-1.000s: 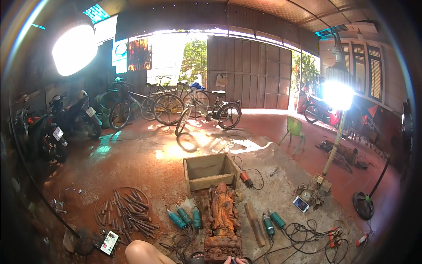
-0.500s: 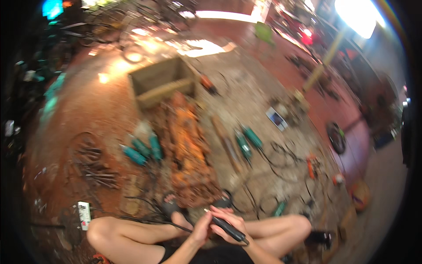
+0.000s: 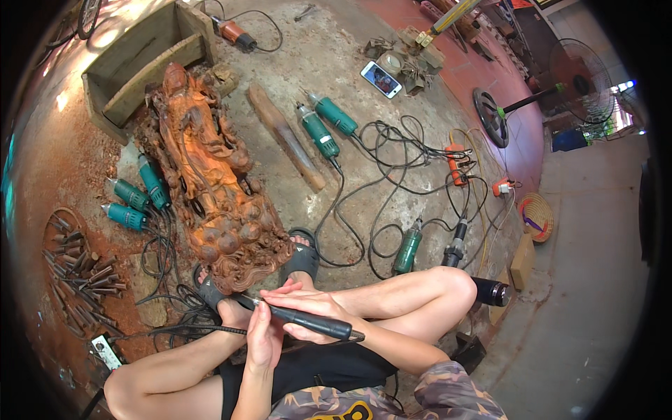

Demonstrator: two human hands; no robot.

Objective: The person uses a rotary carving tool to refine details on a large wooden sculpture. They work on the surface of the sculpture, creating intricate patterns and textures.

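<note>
My left hand [image 3: 262, 339] is closed around the front end of a black corded rotary handpiece [image 3: 311, 320], thumb and fingers by its metal collar. My right hand [image 3: 308, 302] lies along the handpiece body, its fingers over the top. The cord leaves the rear end near my right wrist. Just beyond the handpiece's front end is the base of a reddish-brown wood carving [image 3: 206, 168], lying lengthwise away from me between my sandalled feet. Whether the tip touches the wood cannot be made out.
Green corded grinders [image 3: 322, 133] lie on both sides of the carving, among tangled black cords. A wooden box [image 3: 150, 59] stands beyond it. Also around are a wooden bar [image 3: 283, 136], a pile of tool bits [image 3: 80, 276], a phone [image 3: 381, 79], an orange power strip [image 3: 456, 164] and a fan [image 3: 577, 84].
The view has turned, so the carving and tools now appear farther left and higher. The handpiece stays in both hands, lying flatter in the picture, its front end near the carving's base.
</note>
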